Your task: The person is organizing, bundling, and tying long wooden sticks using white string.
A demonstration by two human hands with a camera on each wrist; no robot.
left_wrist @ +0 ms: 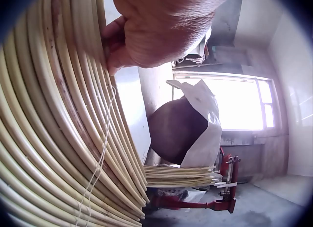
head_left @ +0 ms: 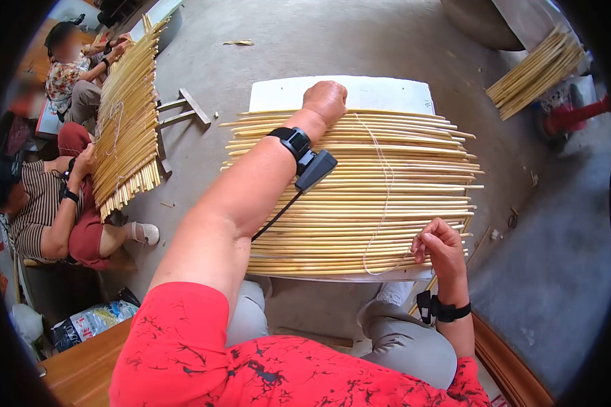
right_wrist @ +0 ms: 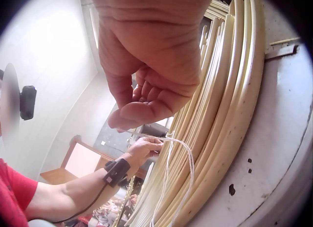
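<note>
A stalk mat lies on a white board over the concrete floor. The left hand bends its fingers at the far edge, any grip hidden; the right hand pinches white thread. Around: a stalk bundle, two seated people, a bag with unreadable print.

String lies across sticks on the desk between my left hand and my right hand.
</note>
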